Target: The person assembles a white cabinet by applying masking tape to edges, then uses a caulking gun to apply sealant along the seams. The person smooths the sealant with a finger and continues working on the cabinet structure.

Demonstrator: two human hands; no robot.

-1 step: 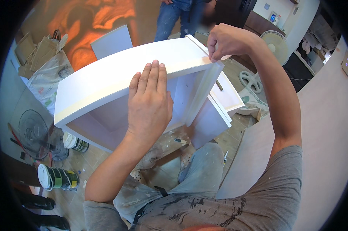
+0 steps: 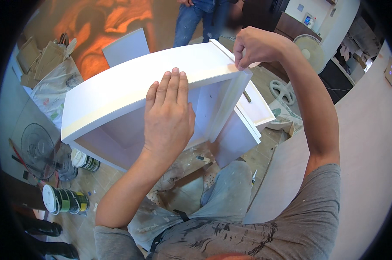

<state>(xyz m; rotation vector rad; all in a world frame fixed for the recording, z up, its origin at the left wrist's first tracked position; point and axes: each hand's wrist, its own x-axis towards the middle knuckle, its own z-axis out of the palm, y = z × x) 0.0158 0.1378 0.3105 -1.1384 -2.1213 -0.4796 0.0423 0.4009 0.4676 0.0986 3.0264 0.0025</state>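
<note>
Resting left hand (image 2: 168, 117) flat, gripping nothing, on central white cabinet (image 2: 118, 86), pinching with right hand (image 2: 260, 47) at near right corner (cannot tell on what), probably midway, with pale yellow edge band (image 2: 96, 114) laid, corner unfinished.

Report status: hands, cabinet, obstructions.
Left hand open over front top edge of white boxy cabinet, front open. Right hand curled at its front right corner, grip unclear. Pale flat panel close by, right; hands visibly unblocked.

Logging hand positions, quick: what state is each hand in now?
Left hand: open, flat on the white cabinet.
Right hand: closed, pinching at the cabinet's corner; can't tell if it holds anything.
</note>
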